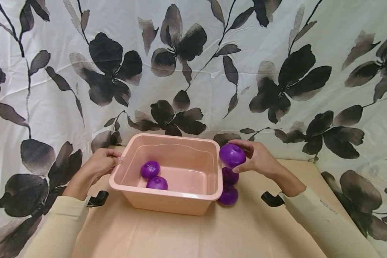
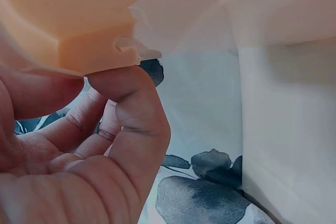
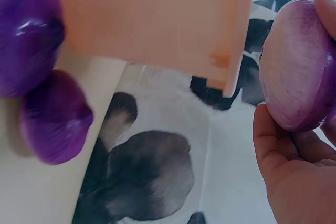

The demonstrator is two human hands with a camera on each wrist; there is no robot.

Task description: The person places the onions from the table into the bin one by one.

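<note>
Floral cloth (image 1: 213, 96) hangs behind; right hand (image 1: 257, 157) pinches a glossy purple, apparently film-wrapped onion (image 1: 231, 155), left hand (image 1: 98, 165) a pink tub (image 1: 167, 203).

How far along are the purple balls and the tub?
Assuming loading, which one moment can't confirm:
Done: two purple balls lie in the pink tub.
In hand: right hand holds a third ball by the rim; left hand pinches the opposite rim.
Left: two outside balls.

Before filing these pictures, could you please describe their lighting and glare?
Head view: bright, soft shadows on the table, glints on the held purple item; left wrist view: dimmer, left hand fairly sharp; right wrist view: dim, glare on the leftmost purple item.
</note>
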